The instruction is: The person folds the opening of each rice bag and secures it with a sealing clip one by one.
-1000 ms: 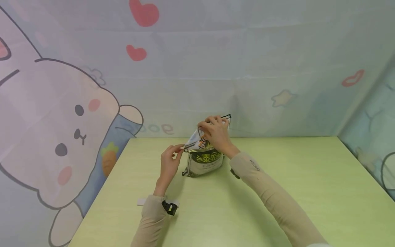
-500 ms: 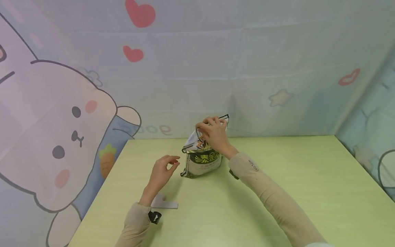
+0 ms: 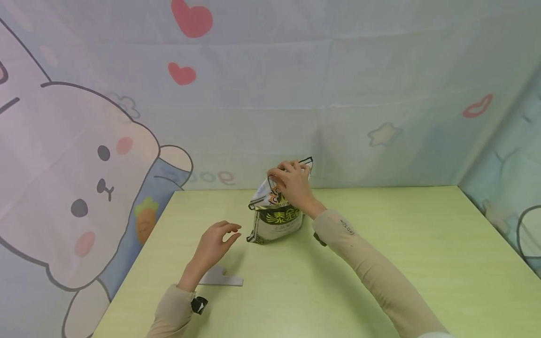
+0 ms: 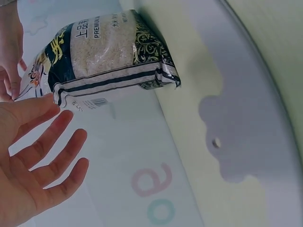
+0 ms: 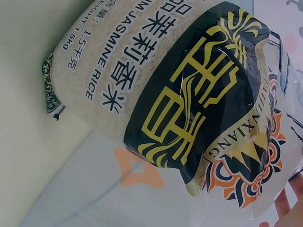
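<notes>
A bag of jasmine rice (image 3: 280,224) stands on the table near the back wall, printed with a dark band and yellow characters. My right hand (image 3: 296,184) grips its top edge from above; in the right wrist view only some fingertips (image 5: 283,208) show beside the clear upper part. To the left of the bag, my left hand (image 3: 213,243) hovers with relaxed, spread fingers and holds nothing. In the left wrist view, the rice bag (image 4: 106,45) appears beyond that left hand (image 4: 40,165).
A flat pale piece (image 3: 226,280) with a lobed edge lies on the light green table (image 3: 380,263), partly behind my left forearm. The left wrist view shows a small hole in this pale piece (image 4: 255,118). A printed cloth wall (image 3: 262,94) rises behind the table.
My left hand has let go of the bag's left corner and drawn back toward the lower left, uncovering more of the pale piece. My right hand keeps its grip on the bag's top.
</notes>
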### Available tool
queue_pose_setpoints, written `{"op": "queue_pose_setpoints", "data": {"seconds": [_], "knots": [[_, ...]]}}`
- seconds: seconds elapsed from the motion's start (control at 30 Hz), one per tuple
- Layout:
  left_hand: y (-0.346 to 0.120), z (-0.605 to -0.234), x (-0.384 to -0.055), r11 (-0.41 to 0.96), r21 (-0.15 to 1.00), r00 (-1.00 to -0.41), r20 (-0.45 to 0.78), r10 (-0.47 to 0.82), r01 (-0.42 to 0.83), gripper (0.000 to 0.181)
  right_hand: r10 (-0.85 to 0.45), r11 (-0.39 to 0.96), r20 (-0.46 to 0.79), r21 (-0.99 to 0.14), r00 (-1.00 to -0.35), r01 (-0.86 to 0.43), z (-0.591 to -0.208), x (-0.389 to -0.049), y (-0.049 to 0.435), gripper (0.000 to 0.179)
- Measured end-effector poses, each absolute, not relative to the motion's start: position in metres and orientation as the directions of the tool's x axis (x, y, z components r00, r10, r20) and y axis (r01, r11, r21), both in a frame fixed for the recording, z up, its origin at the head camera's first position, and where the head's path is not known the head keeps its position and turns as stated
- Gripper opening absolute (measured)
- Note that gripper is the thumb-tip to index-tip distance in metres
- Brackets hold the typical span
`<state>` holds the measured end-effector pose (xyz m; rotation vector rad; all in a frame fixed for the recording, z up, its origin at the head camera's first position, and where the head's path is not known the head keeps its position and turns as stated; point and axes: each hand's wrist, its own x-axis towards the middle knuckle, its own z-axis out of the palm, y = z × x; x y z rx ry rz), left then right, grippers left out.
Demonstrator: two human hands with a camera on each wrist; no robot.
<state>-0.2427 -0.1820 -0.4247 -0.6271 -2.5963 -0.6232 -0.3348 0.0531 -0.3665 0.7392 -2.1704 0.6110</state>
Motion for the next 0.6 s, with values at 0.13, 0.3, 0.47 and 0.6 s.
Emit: {"op": "queue_pose_setpoints", "data": {"seconds": [0.13, 0.3, 0.47, 0.6], "knots": [[-0.19, -0.428, -0.238, 0.807, 0.291, -0.816, 0.458, 0.354, 0.514, 0.016, -0.314, 0.722, 0.762, -0.196, -0.566, -0.664, -0.366, -0.334, 0.052, 0.012], [-0.202, -0.432, -0.231, 0.822, 0.262, -0.826, 0.422, 0.373, 0.505, 0.016, -0.325, 0.72, 0.754, -0.194, -0.571, -0.666, -0.365, -0.334, 0.051, 0.012], [-0.215, -0.438, -0.225, 0.828, 0.247, -0.84, 0.363, 0.402, 0.503, 0.02, -0.325, 0.72, 0.752, -0.196, -0.573, -0.665, -0.365, -0.333, 0.053, 0.012], [-0.224, -0.444, -0.22, 0.833, 0.27, -0.865, 0.297, 0.404, 0.482, 0.023, -0.326, 0.718, 0.755, -0.194, -0.569, -0.669, -0.365, -0.333, 0.054, 0.012]]}}
